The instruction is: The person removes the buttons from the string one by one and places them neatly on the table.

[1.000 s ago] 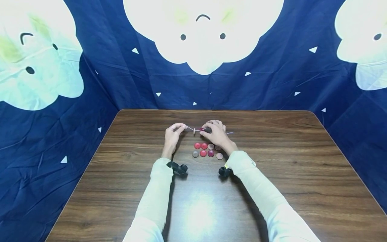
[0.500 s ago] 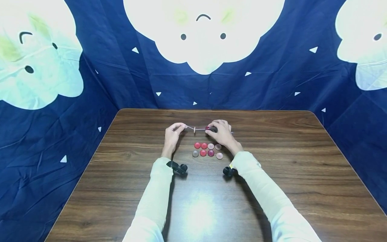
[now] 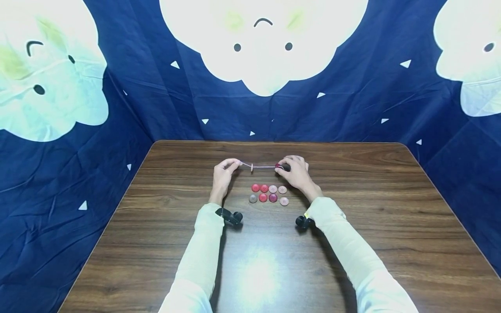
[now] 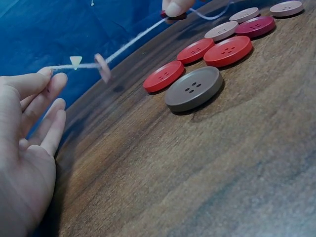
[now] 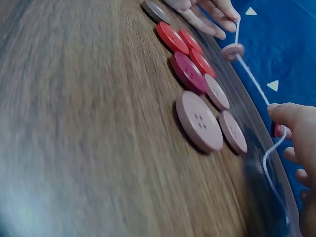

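My left hand [image 3: 222, 177] pinches one end of a pale string [image 3: 264, 167] between thumb and fingertips. A pale pink button [image 5: 233, 51] hangs on the string, nearer the left hand. Opposite, my right hand [image 3: 296, 174] pinches a dark red button [image 4: 174, 17], with the string stretched between the hands. In the right wrist view a loose tail of string curves down beyond the right fingers, which partly hide the dark red button. Below the string, several buttons lie in two rows: red buttons [image 3: 263, 198], a grey-brown button [image 4: 194, 90], a magenta button [image 5: 188, 72] and pale pink buttons [image 5: 199, 121].
The wooden table [image 3: 156, 243] reaches to a dark blue cloth backdrop [image 3: 274, 117] with white cloud shapes. A black wrist camera [image 3: 231, 216] sits at the left cuff, and another black camera [image 3: 304, 222] at the right cuff.
My right hand has moved right with the dark red button, widening the stretch of string between it and the hanging pink button. The left hand stays almost still.
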`<state>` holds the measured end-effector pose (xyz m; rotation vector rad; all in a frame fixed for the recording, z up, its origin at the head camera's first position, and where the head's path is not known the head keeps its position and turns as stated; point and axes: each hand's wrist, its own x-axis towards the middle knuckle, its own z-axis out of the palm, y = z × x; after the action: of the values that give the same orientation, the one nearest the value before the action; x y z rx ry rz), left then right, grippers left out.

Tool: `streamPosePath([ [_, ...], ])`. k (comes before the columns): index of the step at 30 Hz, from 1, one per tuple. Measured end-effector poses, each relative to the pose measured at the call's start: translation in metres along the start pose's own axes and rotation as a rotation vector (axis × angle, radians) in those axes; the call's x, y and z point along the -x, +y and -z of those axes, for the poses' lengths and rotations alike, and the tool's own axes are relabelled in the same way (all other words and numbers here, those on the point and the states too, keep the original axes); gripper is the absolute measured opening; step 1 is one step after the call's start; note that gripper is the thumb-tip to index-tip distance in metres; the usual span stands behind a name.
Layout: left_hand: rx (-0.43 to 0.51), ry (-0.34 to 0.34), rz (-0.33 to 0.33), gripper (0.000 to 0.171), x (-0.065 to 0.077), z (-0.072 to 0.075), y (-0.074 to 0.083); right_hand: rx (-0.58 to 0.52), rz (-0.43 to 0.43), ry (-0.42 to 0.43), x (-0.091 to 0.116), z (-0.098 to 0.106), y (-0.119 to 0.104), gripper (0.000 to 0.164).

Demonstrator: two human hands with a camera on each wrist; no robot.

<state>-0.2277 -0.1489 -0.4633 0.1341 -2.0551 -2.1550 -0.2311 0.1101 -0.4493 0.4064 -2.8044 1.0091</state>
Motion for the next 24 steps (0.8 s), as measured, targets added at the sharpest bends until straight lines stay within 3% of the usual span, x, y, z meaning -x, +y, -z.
streamPosePath([
  [24,-0.018,0.002,-0.019,0.020,0.000,0.001,-0.002,0.038,-0.076,0.042,0.012,0.022,0.026,0.031],
])
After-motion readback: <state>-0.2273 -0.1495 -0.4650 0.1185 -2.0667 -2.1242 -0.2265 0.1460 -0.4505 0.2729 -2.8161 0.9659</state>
